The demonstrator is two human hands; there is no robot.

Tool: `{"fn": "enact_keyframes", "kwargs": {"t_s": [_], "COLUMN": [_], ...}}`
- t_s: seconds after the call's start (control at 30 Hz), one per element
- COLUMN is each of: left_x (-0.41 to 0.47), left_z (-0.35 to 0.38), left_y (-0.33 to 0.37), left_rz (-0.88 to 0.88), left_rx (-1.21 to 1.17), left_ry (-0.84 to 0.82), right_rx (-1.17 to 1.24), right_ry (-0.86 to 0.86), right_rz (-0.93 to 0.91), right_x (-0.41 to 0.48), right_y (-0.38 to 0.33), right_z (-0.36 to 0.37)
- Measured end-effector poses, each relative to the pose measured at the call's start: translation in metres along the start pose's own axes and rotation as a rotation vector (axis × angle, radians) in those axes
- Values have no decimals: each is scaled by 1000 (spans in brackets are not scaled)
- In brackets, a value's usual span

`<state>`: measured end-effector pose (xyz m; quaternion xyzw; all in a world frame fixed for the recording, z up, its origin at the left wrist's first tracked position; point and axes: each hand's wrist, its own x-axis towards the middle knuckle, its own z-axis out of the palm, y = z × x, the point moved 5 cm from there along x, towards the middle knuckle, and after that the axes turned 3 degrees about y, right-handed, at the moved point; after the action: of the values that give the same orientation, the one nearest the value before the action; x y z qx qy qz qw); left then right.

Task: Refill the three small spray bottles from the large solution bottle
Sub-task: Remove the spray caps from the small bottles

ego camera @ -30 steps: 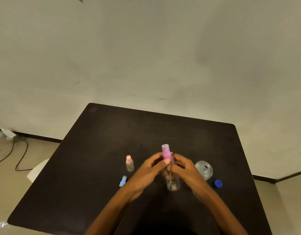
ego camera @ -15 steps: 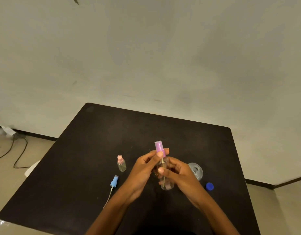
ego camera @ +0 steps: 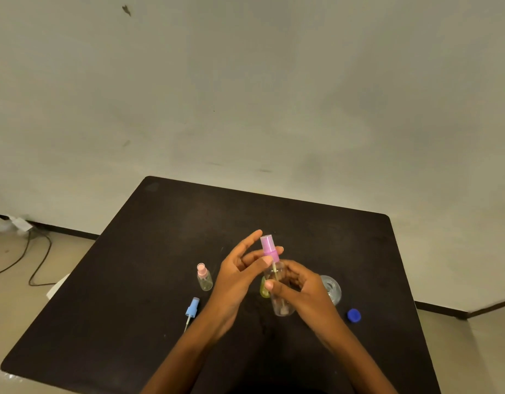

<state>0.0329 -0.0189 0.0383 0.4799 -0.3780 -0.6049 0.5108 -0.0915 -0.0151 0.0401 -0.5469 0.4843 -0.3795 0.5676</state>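
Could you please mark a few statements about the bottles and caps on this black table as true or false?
1. The left hand pinches the purple plastic spray head above the small clear bottle. True.
2. The right hand is empty. False: it grips that small clear bottle.
3. The light blue spray head with its thin tube is screwed onto a bottle. False: it lies loose on the black table.
4. The pink-capped little clear bottle stands upright on the table. True.
5. The round dark blue cap closes the large clear bottle. False: it lies on the table, apart from that bottle.
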Motion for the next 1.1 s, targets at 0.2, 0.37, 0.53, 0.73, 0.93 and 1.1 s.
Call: {"fn": "enact_keyframes", "kwargs": {"t_s": [0.2, 0.37, 0.53, 0.73, 0.93, 1.1], "left_x": [3, 2, 4, 7, 9, 12], "left_z": [1, 1, 0, 2, -2, 0], "left_y": [1, 2, 4, 6, 8, 8], "left_rz": [34, 18, 47, 41, 62, 86], "left_rx": [118, 11, 135, 71, 121, 223], "left_ry": [54, 29, 82, 51, 54, 51], "right_rx": [-35, -13, -46, -21, -38, -86], "right_ry": [12, 11, 23, 45, 70, 76], "right_rz": [13, 4, 1, 4, 8, -6], "right_x": [1, 2, 3, 5, 6, 7], "right_y": [4, 2, 4, 6, 10, 12], "right_z": [2, 2, 0, 1, -2, 0]}}
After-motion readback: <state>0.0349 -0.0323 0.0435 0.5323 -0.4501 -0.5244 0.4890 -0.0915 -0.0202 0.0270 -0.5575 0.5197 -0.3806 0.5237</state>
